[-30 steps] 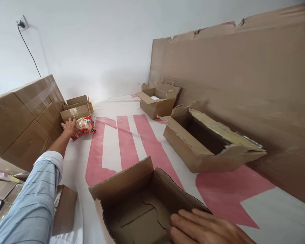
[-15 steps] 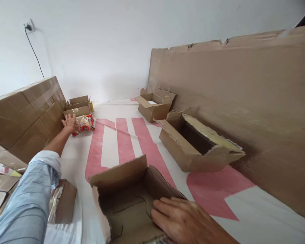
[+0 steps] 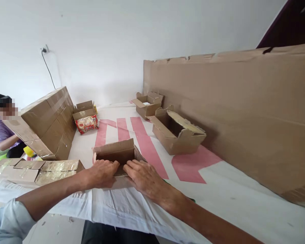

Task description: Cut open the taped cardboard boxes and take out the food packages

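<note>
Cardboard makes up the small open box [image 3: 117,156] at lower centre of the frame, resting on the white and pink sheet [image 3: 218,189] that covers the tabletop. Both hands lie on its near edge: the left hand [image 3: 101,173] has its grip curled loosely over the near wall, fingers dipping inside, and the right hand [image 3: 143,176] lies flat with fingers spread, its grip open and clasping nothing. Beyond, right of centre, stands a larger torn open box [image 3: 176,135], with a smaller one [image 3: 147,104] behind it. A red snack packet [image 3: 86,123] leans at upper left beside stacked taped cartons [image 3: 49,122]. Another person [image 3: 2,132] sits at the far left edge.
</note>
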A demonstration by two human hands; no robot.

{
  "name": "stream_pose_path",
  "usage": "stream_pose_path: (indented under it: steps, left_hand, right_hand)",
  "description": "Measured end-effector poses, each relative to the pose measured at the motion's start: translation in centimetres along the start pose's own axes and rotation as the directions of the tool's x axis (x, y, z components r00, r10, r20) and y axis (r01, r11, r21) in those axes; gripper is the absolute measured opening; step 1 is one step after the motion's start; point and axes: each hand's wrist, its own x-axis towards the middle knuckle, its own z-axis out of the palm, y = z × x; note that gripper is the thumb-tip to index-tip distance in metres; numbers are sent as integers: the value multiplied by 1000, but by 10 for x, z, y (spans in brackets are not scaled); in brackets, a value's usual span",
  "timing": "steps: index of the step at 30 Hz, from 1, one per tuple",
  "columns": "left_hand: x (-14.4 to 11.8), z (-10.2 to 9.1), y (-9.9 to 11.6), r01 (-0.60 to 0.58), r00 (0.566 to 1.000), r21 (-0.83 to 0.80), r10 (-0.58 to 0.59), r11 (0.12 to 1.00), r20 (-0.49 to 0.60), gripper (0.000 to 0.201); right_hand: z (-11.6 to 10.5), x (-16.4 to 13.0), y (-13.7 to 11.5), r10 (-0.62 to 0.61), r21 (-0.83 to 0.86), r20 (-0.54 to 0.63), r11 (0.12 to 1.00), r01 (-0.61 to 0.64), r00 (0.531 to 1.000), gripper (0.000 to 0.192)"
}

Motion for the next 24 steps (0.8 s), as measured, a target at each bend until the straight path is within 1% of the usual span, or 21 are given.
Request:
stream_pose_path:
  steps: [1,3,5,6,7,9,12,15,18,21,24]
  left_hand:
    - [2,3,-2,36,999,50,-37,998,8,35]
    - [7,-2,-14,109,994,180,-111,978,1,29]
    - [15,-17,-34,190,981,323,-192,927,-27,31]
    - [18,-27,-47,235,971,377,-236,896,-43,33]
    - [22,-37,-60,272,961,407,-270,872,-62,36]
    - [29,-56,-90,330,942,437,-319,837,-101,38]
    - [39,-73,-135,394,917,469,-374,791,-139,37]
    - [47,-77,-177,446,892,493,-416,747,-177,36]
    - [56,-75,-211,507,859,502,-457,701,-230,37]
    - [66,-73,-238,550,833,499,-481,670,-273,36]
    - [75,-72,-254,586,810,484,-497,650,-313,35]
  right_hand:
    - [-3,-3,2,-26,11,-71,1000,27,997,14]
    - [-9,-13,10,-41,29,-224,998,49,974,25]
    - [-9,-29,24,28,52,-344,999,-11,938,28]
    - [-7,-39,32,78,68,-365,996,-57,928,26]
    - [-3,-50,40,126,83,-357,991,-103,925,25]
    - [11,-72,55,212,105,-289,976,-189,934,23]
    - [39,-104,74,309,105,-178,950,-294,934,26]
    - [67,-131,90,370,85,-135,929,-361,919,32]
    - [88,-148,101,434,67,-105,901,-429,895,36]
    - [101,-157,106,486,78,-71,873,-481,871,37]
    - [109,-163,105,508,105,-71,859,-500,858,37]
